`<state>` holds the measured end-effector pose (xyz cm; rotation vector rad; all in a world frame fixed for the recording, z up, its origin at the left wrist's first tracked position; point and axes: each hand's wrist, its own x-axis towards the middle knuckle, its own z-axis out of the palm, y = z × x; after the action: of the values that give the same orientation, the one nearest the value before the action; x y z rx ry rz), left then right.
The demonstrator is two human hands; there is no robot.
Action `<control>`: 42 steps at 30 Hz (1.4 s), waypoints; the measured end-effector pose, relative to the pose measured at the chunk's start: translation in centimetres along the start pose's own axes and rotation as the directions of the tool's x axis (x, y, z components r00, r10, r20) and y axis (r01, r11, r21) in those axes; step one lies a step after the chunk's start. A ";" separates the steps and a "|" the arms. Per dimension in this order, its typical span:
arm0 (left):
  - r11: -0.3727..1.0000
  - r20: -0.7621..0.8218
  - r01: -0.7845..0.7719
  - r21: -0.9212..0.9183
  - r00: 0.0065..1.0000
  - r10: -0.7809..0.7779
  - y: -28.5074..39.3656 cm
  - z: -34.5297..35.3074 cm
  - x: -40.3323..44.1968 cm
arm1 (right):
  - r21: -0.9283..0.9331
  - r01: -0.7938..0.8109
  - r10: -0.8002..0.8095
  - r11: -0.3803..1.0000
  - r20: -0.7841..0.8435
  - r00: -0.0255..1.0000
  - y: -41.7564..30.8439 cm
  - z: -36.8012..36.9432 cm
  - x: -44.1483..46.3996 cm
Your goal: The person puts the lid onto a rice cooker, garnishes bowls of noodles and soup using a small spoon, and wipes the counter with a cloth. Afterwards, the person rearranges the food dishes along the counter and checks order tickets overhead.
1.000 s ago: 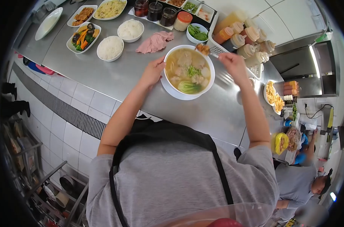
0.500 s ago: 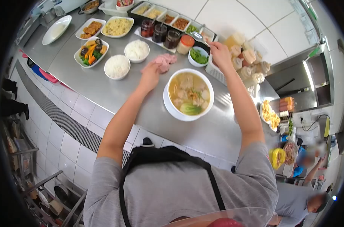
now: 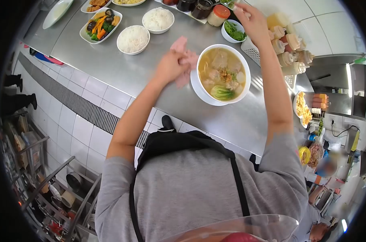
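Clutching pink cloth point(image 3: 190, 60) beside soup bowl point(image 3: 248, 75), left hand point(image 3: 169, 67); right hand point(image 3: 254, 24), hold unclear — counter point(image 3: 239, 121) open edgeward

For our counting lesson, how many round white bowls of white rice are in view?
2: nearer rice bowl, left of the crumpled pink cloth; farther rice bowl, behind and right of the first.

White tiled wall point(image 3: 328, 34), tiled floor point(image 3: 67, 117), apparently metal rack point(image 3: 50, 180).

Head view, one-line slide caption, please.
Left hand gripping a pink cloth beside the soup bowl; right hand near the bowl of greens.
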<state>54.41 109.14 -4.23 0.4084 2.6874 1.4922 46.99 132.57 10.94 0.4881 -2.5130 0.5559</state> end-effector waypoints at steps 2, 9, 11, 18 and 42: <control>0.937 -0.135 -0.253 0.240 0.947 0.290 -0.3 1.8 -2.4 | 0.111 -0.061 0.066 0.992 -0.043 0.997 -1.1 -2.0 -4.7; 0.914 -0.070 -0.349 0.205 0.927 0.369 2.1 3.0 -9.5 | 0.254 -0.387 0.414 0.886 -0.060 0.908 -1.5 -5.7 -17.4; 0.885 -0.004 -0.416 0.210 0.905 0.426 3.1 3.6 -10.4 | 0.327 -0.396 0.433 0.858 -0.043 0.901 -1.8 -5.5 -19.5; 0.832 0.187 -0.528 0.171 0.846 0.499 7.2 8.4 -12.9 | 0.374 -0.407 0.385 0.834 0.135 0.913 -1.7 -6.0 -23.7; 0.707 -0.175 0.383 -0.595 0.796 -0.579 3.6 9.2 -7.9 | -0.019 -0.037 0.038 0.999 0.015 0.999 5.0 0.2 -25.1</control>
<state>64.25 116.61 -6.85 -0.6225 2.1328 2.1393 64.80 142.47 -4.53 0.4404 -2.5441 0.5436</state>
